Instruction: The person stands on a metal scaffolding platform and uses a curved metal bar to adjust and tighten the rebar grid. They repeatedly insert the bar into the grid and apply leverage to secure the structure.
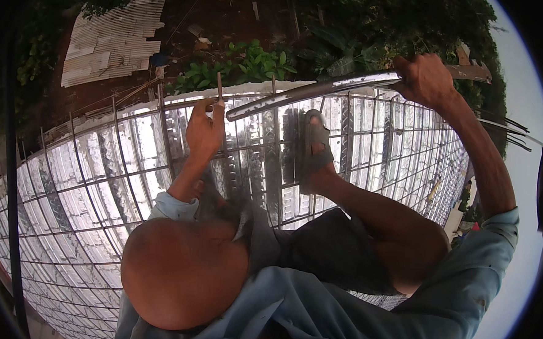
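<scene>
My right hand (426, 80) is wrapped round a long grey metal pipe (315, 93), held raised and slanting down to the left. The pipe's lower end is close beside my left hand (205, 129), apart from it as far as I can tell. With thumb and fingers, my left hand grips a short upright rebar end (220, 86) at the far edge of the steel mesh. Beyond my right fist sticks out a flat, rusty brown piece (470, 72); whether it belongs to the pipe I cannot tell.
Rebar mesh (130, 175) lies over shiny ribbed metal decking (153, 191). My sandalled foot (315, 138) stands on it, right of my left hand. Several rods stick up along the concrete edge (251, 90). Beyond, lower down, are plants (246, 64) and a corrugated roof (116, 35).
</scene>
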Tool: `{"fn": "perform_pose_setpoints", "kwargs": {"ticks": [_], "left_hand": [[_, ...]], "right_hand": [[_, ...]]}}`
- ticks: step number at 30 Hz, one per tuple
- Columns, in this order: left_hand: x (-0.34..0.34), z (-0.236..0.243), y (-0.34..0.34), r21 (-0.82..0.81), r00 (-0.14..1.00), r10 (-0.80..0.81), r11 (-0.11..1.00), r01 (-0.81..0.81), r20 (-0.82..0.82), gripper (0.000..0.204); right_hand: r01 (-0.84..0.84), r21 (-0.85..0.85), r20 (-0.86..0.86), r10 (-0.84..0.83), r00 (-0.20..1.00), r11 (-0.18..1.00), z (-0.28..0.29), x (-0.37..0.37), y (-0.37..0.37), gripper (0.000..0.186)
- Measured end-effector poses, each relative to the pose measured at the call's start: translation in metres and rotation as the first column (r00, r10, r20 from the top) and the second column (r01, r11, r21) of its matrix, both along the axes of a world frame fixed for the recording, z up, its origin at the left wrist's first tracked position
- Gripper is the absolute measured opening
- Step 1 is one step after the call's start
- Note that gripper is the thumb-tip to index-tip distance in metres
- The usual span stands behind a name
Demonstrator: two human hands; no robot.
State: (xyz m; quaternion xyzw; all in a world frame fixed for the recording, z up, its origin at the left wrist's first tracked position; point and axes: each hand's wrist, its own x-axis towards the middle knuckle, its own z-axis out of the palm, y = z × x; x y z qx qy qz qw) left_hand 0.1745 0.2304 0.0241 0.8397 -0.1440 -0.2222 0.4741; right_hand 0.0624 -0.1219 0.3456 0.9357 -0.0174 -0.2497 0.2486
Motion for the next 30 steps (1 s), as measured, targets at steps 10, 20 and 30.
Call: {"fn": "perform_pose_setpoints", "kwargs": {"ticks": [10,20,30], "left_hand": [[-0.079,-0.040,0.002,0.200,0.992,-0.107,0.973,0.118,-0.067,0.053],[-0.077,-0.046,0.003,0.450,0.967,-0.176,0.859,0.243,-0.186,0.044],[-0.041,-0.044,-0.015,0.507,0.855,-0.086,0.774,0.381,-0.511,0.047]], "right_hand": [[-0.234,-0.048,0.052,0.236,0.970,0.971,0.001,0.033,-0.077,0.022],[-0.420,0.201,0.239,0.372,0.897,0.885,-0.115,0.083,-0.165,0.020],[-0.450,0.228,0.219,0.405,0.888,0.863,-0.150,0.112,-0.282,0.023]]}}
